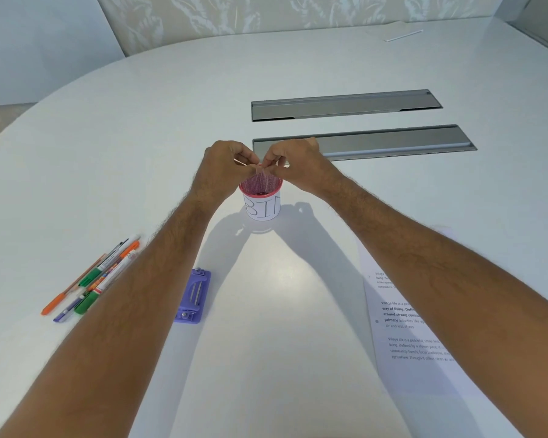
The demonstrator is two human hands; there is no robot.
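A small pink mesh cup (261, 184) with a white paper label reading "BIN" (263, 208) stands in the middle of the white table (140, 137). Both hands are held together just above its rim. My left hand (227, 162) and my right hand (293, 159) each pinch, with curled fingers, a small thin translucent piece (260, 168) between them, directly over the cup's opening. What the piece is cannot be made out. Something dark lies at the cup's bottom.
A purple hole punch (193, 297) lies near my left forearm. Several pens and markers (92, 279) lie at the left. A printed sheet (405, 324) lies under my right forearm. Two grey metal cable hatches (393, 143) sit in the table behind my hands.
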